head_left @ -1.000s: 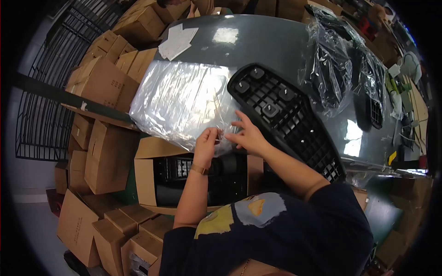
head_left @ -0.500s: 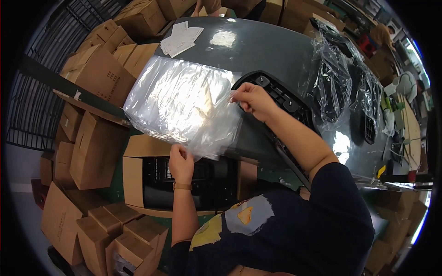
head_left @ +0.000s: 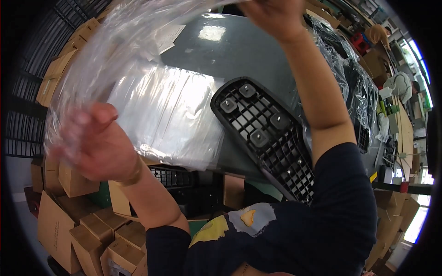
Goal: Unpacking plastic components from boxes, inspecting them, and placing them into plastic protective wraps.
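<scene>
A clear plastic bag [head_left: 99,60] was lifted high over the table, stretched between both hands. The left hand [head_left: 94,145] was near, on the left, with its fingers curled tight on the bag's lower end. The right hand [head_left: 271,16] was far up at the top edge, closed on the bag's other end.

Under the bag, a stack of more clear bags [head_left: 172,115] lay flat on the grey table [head_left: 248,55]. Just to the right of the stack lay a black plastic grille panel [head_left: 267,138], with its near end sticking out past the table edge. On the far right of the table sat more black parts in plastic wrap [head_left: 354,87].

Below the table edge stood an open cardboard box [head_left: 184,184] with dark parts inside. Many brown cardboard boxes [head_left: 69,225] were piled on the left.
</scene>
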`<act>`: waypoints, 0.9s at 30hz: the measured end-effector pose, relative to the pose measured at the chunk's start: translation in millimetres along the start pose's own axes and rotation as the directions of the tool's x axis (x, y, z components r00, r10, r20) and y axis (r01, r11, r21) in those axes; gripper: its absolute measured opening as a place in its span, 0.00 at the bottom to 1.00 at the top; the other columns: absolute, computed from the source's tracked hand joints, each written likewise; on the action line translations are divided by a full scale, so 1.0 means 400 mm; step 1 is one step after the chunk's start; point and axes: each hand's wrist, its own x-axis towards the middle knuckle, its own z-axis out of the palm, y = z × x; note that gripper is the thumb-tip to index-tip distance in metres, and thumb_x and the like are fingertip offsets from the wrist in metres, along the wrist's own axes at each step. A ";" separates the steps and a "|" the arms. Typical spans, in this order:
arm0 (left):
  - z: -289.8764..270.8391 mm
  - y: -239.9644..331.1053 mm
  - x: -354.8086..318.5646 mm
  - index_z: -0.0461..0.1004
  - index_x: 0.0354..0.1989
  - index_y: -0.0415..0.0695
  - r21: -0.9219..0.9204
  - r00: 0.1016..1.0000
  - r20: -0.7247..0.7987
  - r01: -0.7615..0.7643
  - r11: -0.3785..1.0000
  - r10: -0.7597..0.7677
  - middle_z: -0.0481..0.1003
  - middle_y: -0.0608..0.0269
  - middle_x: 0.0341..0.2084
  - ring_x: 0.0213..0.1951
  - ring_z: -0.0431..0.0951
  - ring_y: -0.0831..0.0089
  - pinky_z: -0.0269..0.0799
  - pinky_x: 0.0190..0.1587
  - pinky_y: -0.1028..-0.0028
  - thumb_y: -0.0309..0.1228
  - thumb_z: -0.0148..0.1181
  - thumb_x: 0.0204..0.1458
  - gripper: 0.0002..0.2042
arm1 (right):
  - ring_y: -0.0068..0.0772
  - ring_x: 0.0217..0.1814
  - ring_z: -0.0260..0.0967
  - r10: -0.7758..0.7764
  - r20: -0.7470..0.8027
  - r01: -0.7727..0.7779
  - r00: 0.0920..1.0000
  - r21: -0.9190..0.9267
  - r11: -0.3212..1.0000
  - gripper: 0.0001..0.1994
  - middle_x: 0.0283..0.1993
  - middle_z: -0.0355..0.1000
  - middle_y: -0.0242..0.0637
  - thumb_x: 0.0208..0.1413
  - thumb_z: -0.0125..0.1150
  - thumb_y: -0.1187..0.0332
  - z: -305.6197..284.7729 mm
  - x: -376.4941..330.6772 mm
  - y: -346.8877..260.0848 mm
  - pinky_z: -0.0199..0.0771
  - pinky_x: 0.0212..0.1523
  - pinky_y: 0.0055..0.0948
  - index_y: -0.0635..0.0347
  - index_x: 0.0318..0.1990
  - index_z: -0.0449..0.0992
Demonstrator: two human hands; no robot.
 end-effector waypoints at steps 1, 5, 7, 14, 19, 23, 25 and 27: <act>0.032 -0.074 -0.029 0.68 0.35 0.38 0.258 0.994 0.087 -0.083 0.962 0.063 0.70 0.56 0.35 0.36 0.69 0.67 0.69 0.37 0.70 0.26 0.45 0.53 0.07 | 0.40 0.26 0.69 0.321 0.115 -0.340 0.940 0.248 0.907 0.06 0.23 0.69 0.38 0.49 0.55 0.62 -0.009 -0.109 0.051 0.70 0.29 0.36 0.53 0.28 0.71; -0.026 -0.341 -0.357 0.72 0.34 0.38 0.907 0.564 -0.100 0.390 0.158 -0.820 0.72 0.45 0.34 0.38 0.71 0.49 0.67 0.42 0.62 0.36 0.44 0.54 0.14 | 0.45 0.42 0.71 0.406 0.914 -0.272 0.022 -0.385 0.882 0.11 0.38 0.73 0.42 0.52 0.46 0.66 0.051 -0.488 0.085 0.70 0.43 0.39 0.50 0.40 0.74; 0.032 -0.386 -0.443 0.72 0.33 0.40 0.911 0.444 -0.062 0.392 0.132 -0.894 0.73 0.45 0.33 0.38 0.71 0.47 0.66 0.40 0.58 0.42 0.42 0.56 0.18 | 0.45 0.45 0.70 0.430 0.893 -0.500 -0.131 -0.435 0.749 0.16 0.42 0.73 0.44 0.56 0.44 0.55 -0.011 -0.592 0.066 0.69 0.46 0.41 0.50 0.43 0.75; 0.132 -0.373 -0.454 0.68 0.47 0.45 0.908 0.357 -0.250 0.409 -0.090 -0.900 0.74 0.43 0.32 0.36 0.73 0.45 0.67 0.38 0.55 0.46 0.35 0.58 0.21 | 0.46 0.43 0.71 0.390 0.888 -0.798 -0.244 -0.412 0.440 0.22 0.38 0.72 0.50 0.53 0.47 0.51 -0.079 -0.669 0.003 0.72 0.39 0.40 0.60 0.45 0.72; 0.145 -0.451 -0.376 0.64 0.55 0.50 0.966 0.423 -0.123 0.257 -0.011 -0.898 0.75 0.46 0.31 0.33 0.75 0.46 0.67 0.35 0.53 0.45 0.29 0.59 0.23 | 0.52 0.43 0.70 0.608 0.793 -0.667 -0.031 -0.470 0.578 0.16 0.38 0.73 0.50 0.49 0.48 0.59 -0.082 -0.634 0.071 0.68 0.46 0.44 0.58 0.39 0.75; 0.276 -0.514 -0.275 0.59 0.59 0.56 0.909 0.484 0.023 0.354 0.220 -0.875 0.76 0.49 0.29 0.32 0.75 0.49 0.68 0.34 0.57 0.46 0.30 0.59 0.22 | 0.53 0.42 0.71 0.877 0.480 -0.602 -0.021 -0.706 0.372 0.21 0.36 0.73 0.52 0.56 0.44 0.54 -0.130 -0.636 0.244 0.70 0.43 0.44 0.63 0.32 0.78; 0.292 -0.559 -0.302 0.59 0.60 0.55 0.876 0.511 0.093 0.366 0.314 -0.854 0.72 0.46 0.31 0.35 0.72 0.50 0.67 0.38 0.60 0.42 0.36 0.60 0.20 | 0.56 0.42 0.70 0.924 0.377 -0.624 -0.067 -0.738 0.257 0.24 0.36 0.72 0.54 0.59 0.40 0.52 -0.141 -0.663 0.242 0.68 0.44 0.46 0.64 0.33 0.77; 0.277 -0.565 -0.349 0.61 0.59 0.53 0.868 0.633 0.083 0.333 0.368 -0.769 0.68 0.51 0.31 0.36 0.69 0.54 0.65 0.42 0.63 0.39 0.40 0.59 0.19 | 0.59 0.41 0.69 0.920 0.390 -0.641 -0.037 -0.716 0.278 0.25 0.35 0.72 0.55 0.60 0.37 0.53 -0.152 -0.680 0.167 0.67 0.44 0.48 0.66 0.32 0.76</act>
